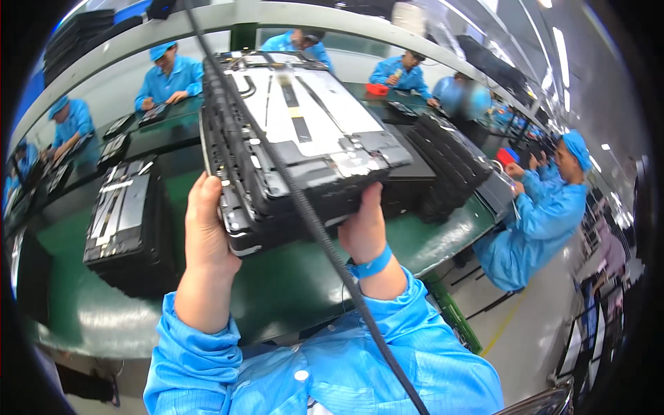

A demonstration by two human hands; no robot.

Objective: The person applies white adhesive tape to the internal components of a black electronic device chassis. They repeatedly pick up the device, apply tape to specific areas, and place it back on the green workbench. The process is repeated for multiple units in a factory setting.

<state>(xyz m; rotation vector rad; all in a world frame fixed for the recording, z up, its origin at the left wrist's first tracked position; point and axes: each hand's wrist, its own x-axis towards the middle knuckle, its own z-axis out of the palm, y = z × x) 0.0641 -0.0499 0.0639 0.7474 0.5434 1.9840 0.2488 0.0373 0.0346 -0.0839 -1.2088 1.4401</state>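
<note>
Between my two hands is a thick stack of opened tablet-like devices, tilted and raised over the green table. The top one shows silver battery panels, dark strips and small circuit parts; the black layers below sit unevenly. My left hand grips the stack's near left side, thumb up along the edge. At the near right end my right hand holds it from below, most of its fingers hidden underneath. A blue band circles my right wrist. A black ribbed cable runs diagonally in front of the stack.
Another device stack stands on the green table at left. Black stacked trays stand at right. Co-workers in blue sit across the table, and one person sits at right. A green crate is below the table edge.
</note>
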